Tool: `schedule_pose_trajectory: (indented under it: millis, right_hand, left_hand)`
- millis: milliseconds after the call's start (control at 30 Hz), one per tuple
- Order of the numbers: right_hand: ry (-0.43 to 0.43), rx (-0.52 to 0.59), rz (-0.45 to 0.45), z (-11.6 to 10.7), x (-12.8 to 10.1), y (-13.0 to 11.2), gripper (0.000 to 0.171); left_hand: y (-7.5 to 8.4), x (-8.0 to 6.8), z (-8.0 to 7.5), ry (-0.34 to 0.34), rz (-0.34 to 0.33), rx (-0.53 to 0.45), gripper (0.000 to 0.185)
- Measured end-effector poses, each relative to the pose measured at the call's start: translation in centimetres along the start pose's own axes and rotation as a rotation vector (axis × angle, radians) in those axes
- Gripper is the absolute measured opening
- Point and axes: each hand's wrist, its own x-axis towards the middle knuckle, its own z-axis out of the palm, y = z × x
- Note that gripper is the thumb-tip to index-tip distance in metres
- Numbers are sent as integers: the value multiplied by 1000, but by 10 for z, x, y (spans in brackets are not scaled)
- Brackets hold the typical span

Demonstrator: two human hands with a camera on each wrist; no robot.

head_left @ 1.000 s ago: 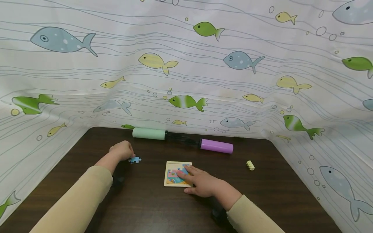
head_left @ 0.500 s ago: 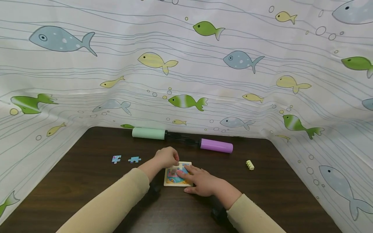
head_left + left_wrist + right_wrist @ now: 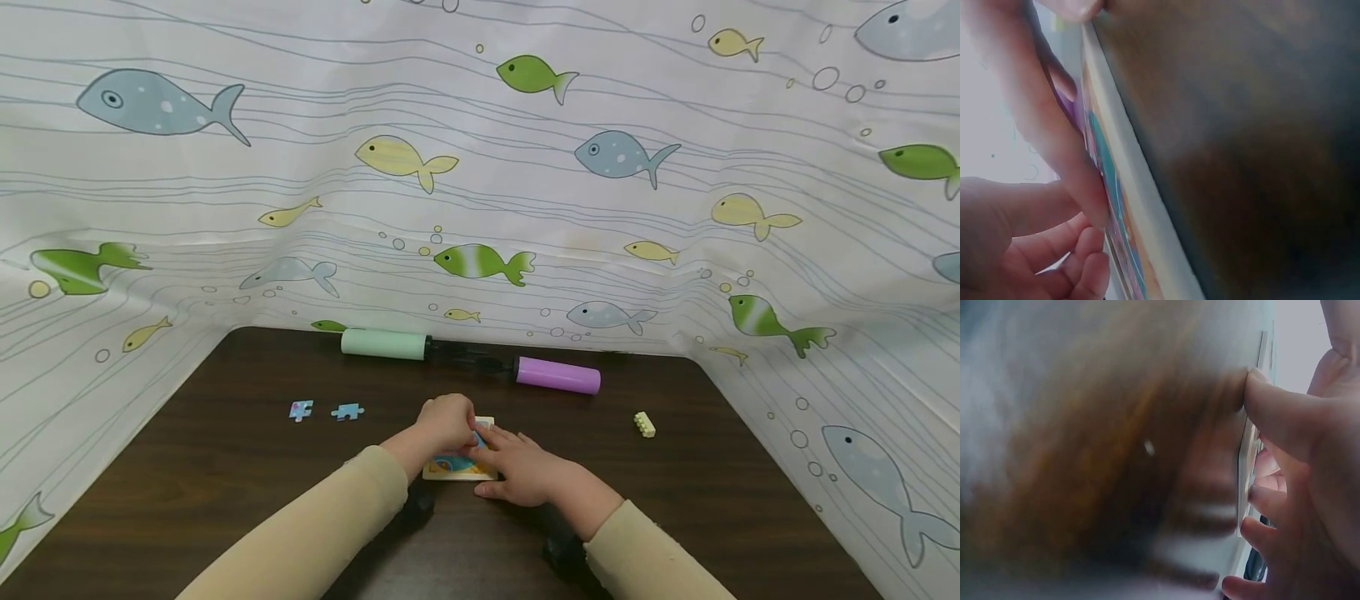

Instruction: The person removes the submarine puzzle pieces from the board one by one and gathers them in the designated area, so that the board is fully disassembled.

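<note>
On the dark wooden table (image 3: 225, 467), hemmed in by a fish-print cloth (image 3: 480, 167), we see a small square puzzle board (image 3: 457, 468) lying flat near the front middle, both hands on it. Our right hand (image 3: 517, 467) rests on its right side with fingers spread flat, while our left hand (image 3: 446, 421) curls over the top edge; whether it pinches a piece we cannot tell. We judge the board thin, stiff and light, likely to slide, so best pinned flat or lifted by its edges; two loose puzzle pieces (image 3: 324, 410) lie well apart on the left.
</note>
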Motion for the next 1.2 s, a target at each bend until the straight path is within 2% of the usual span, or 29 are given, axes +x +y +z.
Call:
schedule_pose_trajectory:
  millis: [333,500,700,967,1200]
  right_hand:
    - [-6,-8,3,-1,-22,-17,69]
    - [2,-12,-21,0,-31,-20,70]
    - [11,-20,-24,2,-32,-18,69]
    - [16,-22,-29,3,-33,-17,69]
    - [17,-26,-19,5,-32,-16,69]
  left_hand:
    - [7,-5,-8,-23,-27,17,22]
    - [6,-5,-9,-18,-23,-17,21]
    - [5,-5,-8,-15,-10,-50,21]
    - [7,-5,-10,-17,0,-43,22]
    - [2,-1,-8,-7,24,-14,22]
